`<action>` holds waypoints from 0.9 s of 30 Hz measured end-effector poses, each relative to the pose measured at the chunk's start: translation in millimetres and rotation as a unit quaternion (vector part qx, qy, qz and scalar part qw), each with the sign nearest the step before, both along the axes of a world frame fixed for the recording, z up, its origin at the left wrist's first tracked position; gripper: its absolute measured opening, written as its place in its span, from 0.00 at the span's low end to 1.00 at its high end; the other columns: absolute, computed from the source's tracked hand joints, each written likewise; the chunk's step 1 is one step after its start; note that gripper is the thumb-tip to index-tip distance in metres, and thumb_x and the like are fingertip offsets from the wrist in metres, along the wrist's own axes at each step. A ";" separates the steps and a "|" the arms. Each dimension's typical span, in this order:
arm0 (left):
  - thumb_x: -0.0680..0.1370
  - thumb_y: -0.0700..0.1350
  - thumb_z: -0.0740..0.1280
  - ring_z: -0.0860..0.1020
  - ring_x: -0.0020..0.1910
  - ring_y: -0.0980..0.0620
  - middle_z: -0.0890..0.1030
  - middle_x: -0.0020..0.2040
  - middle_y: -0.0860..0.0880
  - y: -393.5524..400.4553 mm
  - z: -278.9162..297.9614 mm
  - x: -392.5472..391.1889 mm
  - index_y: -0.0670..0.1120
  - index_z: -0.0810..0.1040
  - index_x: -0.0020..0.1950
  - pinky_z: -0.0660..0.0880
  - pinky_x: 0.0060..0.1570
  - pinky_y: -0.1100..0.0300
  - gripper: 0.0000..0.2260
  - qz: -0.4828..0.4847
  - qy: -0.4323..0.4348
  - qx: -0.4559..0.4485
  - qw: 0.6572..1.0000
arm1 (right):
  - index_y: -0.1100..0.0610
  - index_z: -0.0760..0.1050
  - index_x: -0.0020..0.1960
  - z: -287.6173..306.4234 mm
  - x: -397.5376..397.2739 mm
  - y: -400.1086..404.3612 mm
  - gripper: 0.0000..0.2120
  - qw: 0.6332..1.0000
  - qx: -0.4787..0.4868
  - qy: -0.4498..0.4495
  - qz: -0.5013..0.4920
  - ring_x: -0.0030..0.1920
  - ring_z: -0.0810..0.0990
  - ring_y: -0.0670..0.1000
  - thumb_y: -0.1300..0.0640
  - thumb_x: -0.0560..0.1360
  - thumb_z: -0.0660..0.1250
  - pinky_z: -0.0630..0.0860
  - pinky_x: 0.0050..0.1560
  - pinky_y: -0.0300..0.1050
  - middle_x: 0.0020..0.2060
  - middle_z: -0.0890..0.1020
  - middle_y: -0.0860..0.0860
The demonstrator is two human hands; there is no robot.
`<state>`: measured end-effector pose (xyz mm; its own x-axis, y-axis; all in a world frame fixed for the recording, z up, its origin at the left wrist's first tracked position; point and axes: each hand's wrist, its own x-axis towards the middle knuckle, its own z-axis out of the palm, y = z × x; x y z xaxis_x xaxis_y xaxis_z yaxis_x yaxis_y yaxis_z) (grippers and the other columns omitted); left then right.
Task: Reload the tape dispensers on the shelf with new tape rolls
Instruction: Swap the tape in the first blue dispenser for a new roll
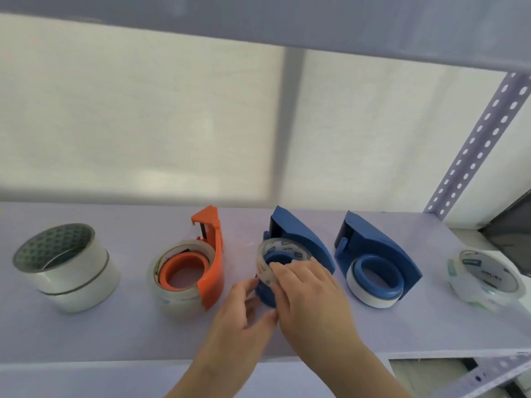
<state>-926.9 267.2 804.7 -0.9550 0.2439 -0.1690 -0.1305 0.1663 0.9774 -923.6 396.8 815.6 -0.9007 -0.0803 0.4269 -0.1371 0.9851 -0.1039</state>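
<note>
Clear tape roll (268, 261) sits part-seated on the hub of the middle blue dispenser (298, 242), on the shelf (138, 328) just right of the orange dispenser (214, 254). Right hand (307, 291) grips the roll's rim; left hand (244, 305), half-curled, steadies the dispenser's base. Recommend pressing squarely, keeping the roll level.

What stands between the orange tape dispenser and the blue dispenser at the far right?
In the head view: another blue plastic dispenser, where both hands fit a clear tape roll.
</note>
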 end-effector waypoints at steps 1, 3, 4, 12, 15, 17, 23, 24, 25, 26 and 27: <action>0.73 0.39 0.70 0.75 0.57 0.63 0.76 0.56 0.62 -0.5 1.3 -1.2 0.55 0.69 0.59 0.72 0.59 0.64 0.19 -0.003 -0.012 0.004 1.000 | 0.52 0.81 0.52 -1.1 0.4 0.0 0.13 1.000 0.002 -0.001 0.002 0.44 0.84 0.50 0.52 0.71 0.64 0.80 0.53 0.48 0.40 0.85 0.45; 0.74 0.38 0.69 0.78 0.52 0.66 0.78 0.54 0.60 -2.1 3.2 -4.0 0.54 0.71 0.55 0.75 0.54 0.67 0.16 -0.003 -0.033 0.016 0.999 | 0.52 0.81 0.52 -4.6 2.3 0.0 0.12 1.000 0.007 -0.012 0.009 0.42 0.84 0.50 0.53 0.69 0.69 0.80 0.54 0.49 0.38 0.85 0.45; 0.74 0.37 0.69 0.80 0.48 0.68 0.79 0.53 0.59 -2.9 3.7 -5.5 0.54 0.72 0.53 0.76 0.49 0.70 0.14 0.003 -0.040 0.027 0.999 | 0.51 0.81 0.52 -6.2 3.9 -0.6 0.13 1.000 0.012 -0.020 0.015 0.42 0.84 0.50 0.53 0.68 0.71 0.81 0.52 0.48 0.37 0.85 0.45; 0.75 0.35 0.67 0.79 0.43 0.68 0.79 0.46 0.58 -0.2 2.6 -12.2 0.52 0.71 0.52 0.74 0.36 0.77 0.13 0.054 -0.080 0.063 0.993 | 0.52 0.84 0.48 -23.0 6.9 -3.3 0.14 1.000 -0.029 -0.006 0.007 0.44 0.83 0.47 0.54 0.62 0.74 0.79 0.42 0.36 0.39 0.84 0.43; 0.75 0.41 0.68 0.78 0.53 0.55 0.79 0.51 0.52 -0.5 1.5 -13.5 0.47 0.71 0.58 0.75 0.54 0.63 0.13 0.075 -0.109 0.102 0.986 | 0.54 0.83 0.50 -24.7 11.8 -2.0 0.12 0.994 -0.109 0.028 0.004 0.48 0.80 0.45 0.55 0.67 0.69 0.74 0.49 0.32 0.43 0.84 0.44; 0.71 0.51 0.70 0.79 0.54 0.48 0.82 0.51 0.47 -1.7 2.3 -13.6 0.44 0.76 0.57 0.74 0.61 0.52 0.18 0.084 -0.132 0.140 0.978 | 0.54 0.82 0.53 -21.1 17.6 -0.4 0.13 0.977 -0.204 0.054 0.014 0.50 0.75 0.41 0.57 0.68 0.70 0.70 0.53 0.26 0.45 0.82 0.42; 0.68 0.58 0.64 0.82 0.53 0.45 0.86 0.50 0.43 -4.8 28.4 -1.6 0.48 0.85 0.50 0.75 0.56 0.51 0.20 0.005 -0.101 0.259 0.961 | 0.48 0.82 0.51 -1.7 41.9 -14.7 0.10 0.799 -0.599 -0.027 0.037 0.52 0.83 0.45 0.55 0.70 0.73 0.78 0.50 0.35 0.47 0.85 0.44; 0.67 0.57 0.64 0.83 0.51 0.44 0.86 0.49 0.42 -6.3 31.6 -1.6 0.46 0.85 0.49 0.76 0.55 0.50 0.20 -0.001 -0.088 0.257 0.962 | 0.49 0.82 0.50 -0.2 44.8 -17.2 0.10 0.768 -0.637 -0.049 0.038 0.51 0.83 0.44 0.58 0.70 0.72 0.79 0.47 0.35 0.48 0.86 0.45; 0.66 0.57 0.65 0.83 0.50 0.43 0.86 0.48 0.41 -7.4 34.3 -2.5 0.43 0.84 0.49 0.76 0.54 0.49 0.22 -0.002 -0.082 0.251 0.965 | 0.50 0.82 0.50 0.0 46.6 -19.3 0.11 0.751 -0.656 -0.067 0.037 0.50 0.84 0.43 0.63 0.70 0.72 0.79 0.45 0.34 0.49 0.86 0.47; 0.66 0.57 0.66 0.83 0.49 0.43 0.85 0.47 0.39 -8.4 35.7 -3.8 0.41 0.84 0.49 0.77 0.53 0.48 0.22 0.000 -0.084 0.240 0.967 | 0.51 0.83 0.49 0.0 47.6 -20.6 0.13 0.744 -0.662 -0.085 0.038 0.50 0.84 0.44 0.66 0.71 0.71 0.79 0.44 0.34 0.49 0.86 0.48; 0.65 0.56 0.67 0.84 0.46 0.43 0.85 0.46 0.39 -9.6 36.7 -5.0 0.40 0.84 0.48 0.78 0.50 0.49 0.21 0.001 -0.088 0.227 0.970 | 0.52 0.83 0.49 -0.6 48.1 -21.0 0.14 0.741 -0.663 -0.101 0.039 0.50 0.84 0.44 0.69 0.71 0.70 0.79 0.44 0.35 0.49 0.86 0.49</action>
